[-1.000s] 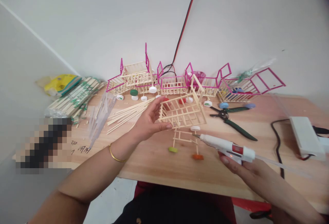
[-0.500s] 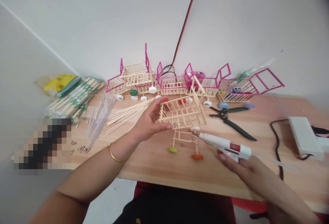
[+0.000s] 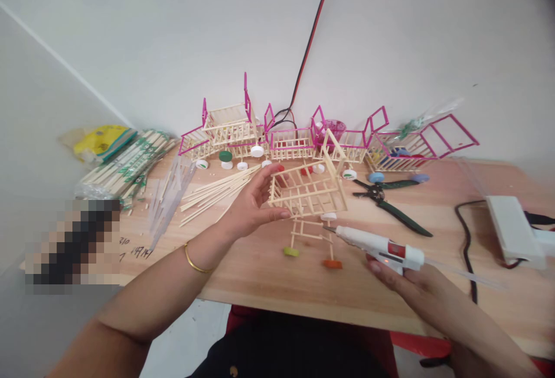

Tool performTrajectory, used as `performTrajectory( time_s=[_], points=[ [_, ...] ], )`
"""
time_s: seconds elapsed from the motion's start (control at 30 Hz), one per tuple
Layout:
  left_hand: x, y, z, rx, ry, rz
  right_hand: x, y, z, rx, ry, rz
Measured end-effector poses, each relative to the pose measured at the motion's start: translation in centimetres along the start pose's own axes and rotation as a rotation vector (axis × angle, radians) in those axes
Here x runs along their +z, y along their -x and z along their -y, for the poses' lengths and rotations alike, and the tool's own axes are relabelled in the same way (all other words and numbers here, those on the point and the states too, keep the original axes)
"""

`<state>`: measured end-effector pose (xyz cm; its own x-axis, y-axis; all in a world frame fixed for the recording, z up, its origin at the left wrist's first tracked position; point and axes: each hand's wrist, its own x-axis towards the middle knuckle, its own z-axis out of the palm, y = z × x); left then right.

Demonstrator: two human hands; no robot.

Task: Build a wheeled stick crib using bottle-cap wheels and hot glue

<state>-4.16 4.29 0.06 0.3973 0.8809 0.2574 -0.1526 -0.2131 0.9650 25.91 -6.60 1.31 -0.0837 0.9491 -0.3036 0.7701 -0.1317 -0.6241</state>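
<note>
My left hand (image 3: 254, 202) pinches the left end of a small cart body (image 3: 310, 187) built from thin wooden sticks, tilted above the table. Below it stands a stick wheel frame (image 3: 309, 233) with a yellow-green cap (image 3: 291, 251) and an orange cap (image 3: 332, 264) as wheels; a white cap (image 3: 328, 216) shows behind. Whether body and frame touch, I cannot tell. A white hot glue gun (image 3: 377, 245) is gripped in my right hand (image 3: 403, 282), its small light glowing. Its nozzle points left, close to the frame's upper right corner.
Several stick carts with magenta frames (image 3: 292, 142) line the wall. Loose sticks (image 3: 217, 193), clear glue sticks (image 3: 171, 199) and bagged sticks (image 3: 130, 164) lie left. Green-handled pliers (image 3: 390, 204) sit behind the glue gun. A white power box (image 3: 514, 230) with a black cable (image 3: 466, 245) is at right.
Almost nothing differs. Both hands keep their places with the cart body and the glue gun; the picture has shifted very slightly.
</note>
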Motion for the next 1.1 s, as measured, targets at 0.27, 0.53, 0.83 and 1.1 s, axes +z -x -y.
performTrajectory(
  time_s=[0.27, 0.53, 0.83, 1.1],
  points=[
    [0.0, 0.0, 0.0, -0.015, -0.019, -0.010, -0.3, 0.6, 0.1, -0.020, 0.016, -0.035],
    [0.1, 0.1, -0.1, -0.016, -0.018, -0.011, -0.2, 0.9, 0.5, -0.083, 0.051, -0.024],
    [0.0, 0.1, -0.2, -0.008, -0.003, -0.003, -0.3, 0.9, 0.4, -0.089, 0.046, -0.009],
    [0.1, 0.1, -0.1, -0.016, -0.017, -0.009, 0.1, 1.1, -0.4, -0.049, 0.064, -0.031]
  ],
)
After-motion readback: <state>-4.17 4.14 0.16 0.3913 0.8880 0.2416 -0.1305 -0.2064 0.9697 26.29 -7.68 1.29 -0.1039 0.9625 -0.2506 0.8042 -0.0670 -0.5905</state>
